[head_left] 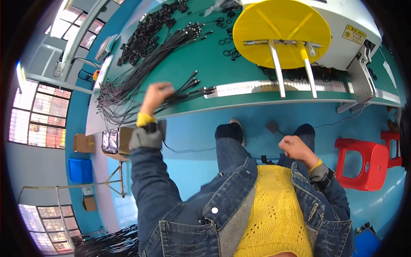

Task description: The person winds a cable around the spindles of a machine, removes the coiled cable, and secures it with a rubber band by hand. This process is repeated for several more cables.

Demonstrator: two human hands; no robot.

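Observation:
My left hand (156, 97) is over the front edge of the green table, beside black cables (182, 95) with metal-tipped plugs. Its fingers look curled but are smeared by motion, so whether they grip a cable is unclear. A larger bundle of black cables (143, 70) fans out just beyond it. Above my lap, away from the table, my right hand (296, 148) is closed in a loose fist with nothing showing in it. A metal ruler strip (239, 88) runs along the table edge, and several cable plugs lie at its left end.
At the right of the green table (195, 60) stands a white machine (355, 17) with a yellow disc (280, 25) and two pale rods. Coiled black cables (147, 36) are heaped at the back left. A red stool (364, 165) stands at right; cardboard boxes (83, 143) are at left.

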